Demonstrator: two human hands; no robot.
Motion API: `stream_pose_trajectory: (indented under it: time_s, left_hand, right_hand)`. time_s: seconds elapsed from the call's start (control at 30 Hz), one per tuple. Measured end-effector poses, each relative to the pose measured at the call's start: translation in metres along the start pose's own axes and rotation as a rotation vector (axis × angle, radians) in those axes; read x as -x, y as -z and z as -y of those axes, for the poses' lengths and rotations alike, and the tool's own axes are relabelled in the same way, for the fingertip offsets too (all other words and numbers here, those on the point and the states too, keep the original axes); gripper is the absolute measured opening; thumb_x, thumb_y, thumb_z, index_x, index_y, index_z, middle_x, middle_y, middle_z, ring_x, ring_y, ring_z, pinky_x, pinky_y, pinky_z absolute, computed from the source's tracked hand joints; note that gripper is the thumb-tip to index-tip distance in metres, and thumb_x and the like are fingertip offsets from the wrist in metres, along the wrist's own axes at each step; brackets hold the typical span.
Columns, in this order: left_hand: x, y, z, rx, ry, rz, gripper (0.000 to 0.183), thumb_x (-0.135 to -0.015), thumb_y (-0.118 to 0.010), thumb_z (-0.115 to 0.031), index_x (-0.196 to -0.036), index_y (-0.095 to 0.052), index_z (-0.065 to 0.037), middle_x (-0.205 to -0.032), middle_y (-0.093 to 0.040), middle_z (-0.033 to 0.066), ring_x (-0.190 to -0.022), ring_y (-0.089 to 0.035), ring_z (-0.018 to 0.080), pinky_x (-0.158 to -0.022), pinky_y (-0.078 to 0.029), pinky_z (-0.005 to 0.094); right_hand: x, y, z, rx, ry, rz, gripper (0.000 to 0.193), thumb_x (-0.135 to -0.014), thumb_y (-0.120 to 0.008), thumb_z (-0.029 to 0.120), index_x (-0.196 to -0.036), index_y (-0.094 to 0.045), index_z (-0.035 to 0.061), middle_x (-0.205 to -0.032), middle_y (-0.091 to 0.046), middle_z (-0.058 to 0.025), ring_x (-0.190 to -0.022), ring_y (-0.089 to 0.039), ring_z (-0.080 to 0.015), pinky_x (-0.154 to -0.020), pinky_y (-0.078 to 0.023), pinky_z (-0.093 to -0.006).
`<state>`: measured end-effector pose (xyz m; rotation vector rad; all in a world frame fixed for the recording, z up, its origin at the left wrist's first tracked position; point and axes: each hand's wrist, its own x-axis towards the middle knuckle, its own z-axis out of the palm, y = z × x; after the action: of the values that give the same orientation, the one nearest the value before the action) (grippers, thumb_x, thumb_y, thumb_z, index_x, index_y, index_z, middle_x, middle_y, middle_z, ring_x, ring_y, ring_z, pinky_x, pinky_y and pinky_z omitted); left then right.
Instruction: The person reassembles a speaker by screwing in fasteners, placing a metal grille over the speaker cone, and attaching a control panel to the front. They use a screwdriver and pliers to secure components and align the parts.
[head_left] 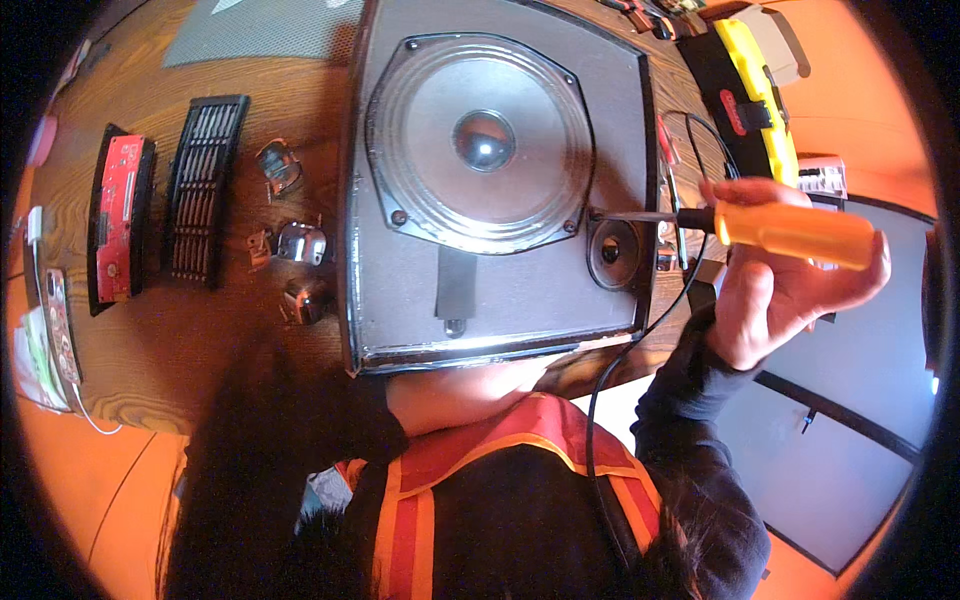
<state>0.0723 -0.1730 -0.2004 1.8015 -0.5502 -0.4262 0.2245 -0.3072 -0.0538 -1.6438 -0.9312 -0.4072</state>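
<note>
Red cloth with orange edging (545, 420) lies nearest, just this side of the speaker box (400, 290); the left hand is hidden by the box, so its grip cannot be told, while the right hand (745, 320), right of it, wraps an orange-handled screwdriver (790, 232). Small metal parts (302, 243) line the box's left edge, bare table (150, 350) nearby, and a black cable (591, 430) rounds its lower right corner. The screwdriver's long axis runs nearly level, shaft pointing left toward the large cone (540, 120).

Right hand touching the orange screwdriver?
Touching. The head view shows the right hand gripping the orange screwdriver by its handle, no gap at the butt end.
</note>
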Motion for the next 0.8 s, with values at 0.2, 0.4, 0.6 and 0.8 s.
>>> stream_pose_trajectory:
  time_s: [0.2,0.4,0.6,0.8]
  left_hand:
    - [-0.002,-0.005,0.003,0.023,0.071,0.052,0.043,-0.096,-0.037,-0.028,-0.126,-0.047,0.000,-0.128,-0.049,0.0203,-0.118,-0.047,0.0311,-0.100,-0.035,0.0368]
    - [-0.006,-0.009,0.011,0.032,0.106,0.235,0.050,-0.097,-0.032,-0.032,-0.131,-0.039,0.004,-0.134,-0.042,0.0236,-0.123,-0.043,0.0304,-0.106,-0.028,0.0335]
    - [-0.004,0.000,0.002,0.288,0.195,0.231,0.049,-0.098,-0.029,-0.032,-0.130,-0.041,0.004,-0.133,-0.043,0.0236,-0.123,-0.043,0.0307,-0.107,-0.028,0.0335]
    - [-0.002,-0.007,0.006,0.046,0.097,0.132,0.048,-0.098,-0.030,-0.032,-0.128,-0.044,0.002,-0.130,-0.046,0.0230,-0.119,-0.046,0.0315,-0.104,-0.031,0.0350]
  right_hand:
    - [-0.007,0.002,0.011,0.107,-0.149,0.094,0.085,-0.078,-0.067,0.003,-0.138,-0.011,0.0226,-0.112,-0.053,-0.0323,-0.085,-0.064,-0.0386,-0.078,-0.054,-0.0468]
    - [-0.005,-0.005,0.000,0.021,-0.099,0.005,0.086,-0.079,-0.063,-0.001,-0.139,-0.006,0.0210,-0.110,-0.052,-0.0308,-0.085,-0.064,-0.0382,-0.076,-0.055,-0.0437]
    - [-0.003,-0.006,0.004,0.165,-0.058,0.060,0.084,-0.077,-0.064,-0.004,-0.136,-0.009,0.0192,-0.099,-0.055,-0.0293,-0.078,-0.064,-0.0342,-0.070,-0.055,-0.0427]
    - [-0.008,-0.012,0.004,0.024,0.000,0.157,0.073,-0.087,-0.058,0.011,-0.136,-0.006,0.0231,-0.109,-0.052,-0.0374,-0.093,-0.060,-0.0416,-0.081,-0.051,-0.0525]
